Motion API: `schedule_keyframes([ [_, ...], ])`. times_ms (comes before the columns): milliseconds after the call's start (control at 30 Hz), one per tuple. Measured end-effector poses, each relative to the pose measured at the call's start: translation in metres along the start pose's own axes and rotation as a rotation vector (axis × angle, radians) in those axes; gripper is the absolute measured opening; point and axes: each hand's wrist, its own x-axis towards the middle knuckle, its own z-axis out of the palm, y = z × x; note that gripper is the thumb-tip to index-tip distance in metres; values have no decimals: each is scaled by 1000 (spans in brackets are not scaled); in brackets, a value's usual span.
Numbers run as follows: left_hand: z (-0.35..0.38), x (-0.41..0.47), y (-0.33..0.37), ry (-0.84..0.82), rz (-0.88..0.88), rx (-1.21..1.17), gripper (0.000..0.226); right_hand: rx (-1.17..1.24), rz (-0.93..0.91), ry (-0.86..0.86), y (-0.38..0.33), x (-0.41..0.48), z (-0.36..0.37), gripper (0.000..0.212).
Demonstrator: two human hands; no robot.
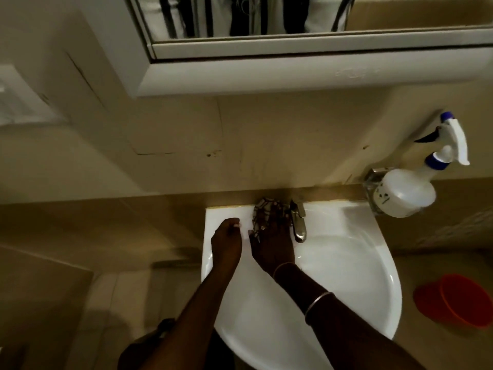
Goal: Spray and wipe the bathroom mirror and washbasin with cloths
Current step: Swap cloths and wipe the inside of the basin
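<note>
A white washbasin (pixel 360 263) fills the lower middle of the head view. My right hand (pixel 272 241) lies flat with spread fingers on a checked cloth (pixel 262 209), pressing it against the basin's back ledge just left of the metal tap (pixel 298 222). My left hand (pixel 226 241) rests on the ledge's left part with fingers loosely curled and nothing in it. The mirror (pixel 253 14) in its white frame hangs above. A white spray bottle (pixel 410 188) with blue collar sits in a wall holder at the right.
A red bucket (pixel 458 300) stands on the floor right of the basin. Beige wall tiles lie behind the tap. A white fixture is on the wall at far left. A dark object sits low near my left arm.
</note>
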Motion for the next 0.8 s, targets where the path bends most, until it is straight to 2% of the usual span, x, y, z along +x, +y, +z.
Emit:
schedule_keyframes([
  [100,-12,0,-23,39,85,-94,24,53,31,-14,-5,3,8,68],
  [233,-24,-4,-35,40,104,-249,26,59,71,-21,-18,5,15,62],
  [367,-37,-10,-45,42,80,-374,32,29,-119,-80,-54,1,21,65],
  [533,-52,-12,-59,115,22,-506,34,135,-227,-177,-101,6,35,63],
  [633,-58,-17,-69,145,-15,-567,36,154,-318,-218,-108,13,36,66],
  [800,-55,-23,-76,199,-90,-681,34,108,-401,-163,-93,10,34,61],
])
